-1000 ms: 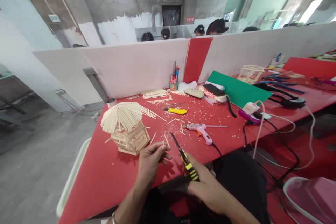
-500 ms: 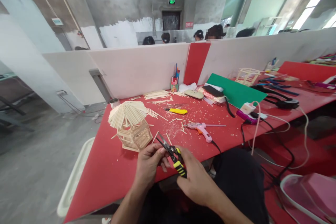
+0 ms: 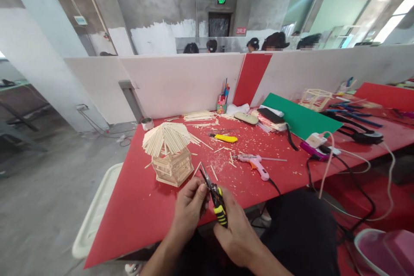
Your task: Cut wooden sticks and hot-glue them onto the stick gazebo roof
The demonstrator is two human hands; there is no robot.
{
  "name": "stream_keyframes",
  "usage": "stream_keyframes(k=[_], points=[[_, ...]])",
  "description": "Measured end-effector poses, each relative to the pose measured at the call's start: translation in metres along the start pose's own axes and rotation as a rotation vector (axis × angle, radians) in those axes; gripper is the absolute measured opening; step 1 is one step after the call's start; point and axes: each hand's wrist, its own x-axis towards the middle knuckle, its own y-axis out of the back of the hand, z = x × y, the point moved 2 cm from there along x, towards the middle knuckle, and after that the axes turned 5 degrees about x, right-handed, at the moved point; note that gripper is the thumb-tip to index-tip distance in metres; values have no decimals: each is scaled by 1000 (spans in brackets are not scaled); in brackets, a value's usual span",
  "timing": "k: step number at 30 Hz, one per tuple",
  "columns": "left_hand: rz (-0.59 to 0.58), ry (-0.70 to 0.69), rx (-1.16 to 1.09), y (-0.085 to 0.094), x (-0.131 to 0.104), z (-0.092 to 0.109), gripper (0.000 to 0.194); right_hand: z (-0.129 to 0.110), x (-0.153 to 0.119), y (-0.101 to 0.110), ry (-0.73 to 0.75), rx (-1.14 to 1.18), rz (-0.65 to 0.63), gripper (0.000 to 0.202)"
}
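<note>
In my right hand point(image 3: 234, 228) is a pair of snips point(image 3: 217, 202) with black and yellow handles. Their narrow blades point away from me and stand a little apart. My left hand point(image 3: 191, 202) is closed beside the blades, thumb against the fingers; whatever it pinches is too small or hidden to make out. Just beyond it, to the left, a small pavilion model point(image 3: 171, 166) of pale wooden sticks stands on the red table point(image 3: 129, 224), under a pointed stick roof point(image 3: 166, 138). A few loose sticks point(image 3: 214, 172) lie past the blades.
A pink glue gun point(image 3: 255, 164) lies to the right, its cord running off the table edge. Behind are a yellow utility knife point(image 3: 225, 138), piled sticks point(image 3: 199, 116), a pen holder point(image 3: 221, 105) and a green board point(image 3: 302, 116). A power strip point(image 3: 315, 148) with cables sits farther right.
The whole view has shifted, so the table and model appear farther right. Both hands stay close together, with the snips turned slightly more upright.
</note>
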Motion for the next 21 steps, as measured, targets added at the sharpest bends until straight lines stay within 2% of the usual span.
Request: stream_keyframes(k=[5,9,12,14,17,19,21], points=[[9,-57,-10,0,-3,-5,43,5,1,-11,14,37,14,57],[26,-21,-37,-6,-1,-5,45,7,8,-20,-24,204,58,36],[46,31,-50,-8,2,-6,46,10,22,-15,-91,224,37,21],[54,51,-45,-5,4,-7,44,15,36,-3,-162,24,37,18],[81,71,-63,0,7,-6,40,30,57,15,-280,-463,76,33],[100,71,-104,2,8,-5,38,40,70,23,-315,-622,109,48],[97,75,-143,2,8,-3,35,47,78,28,-308,-664,145,56]])
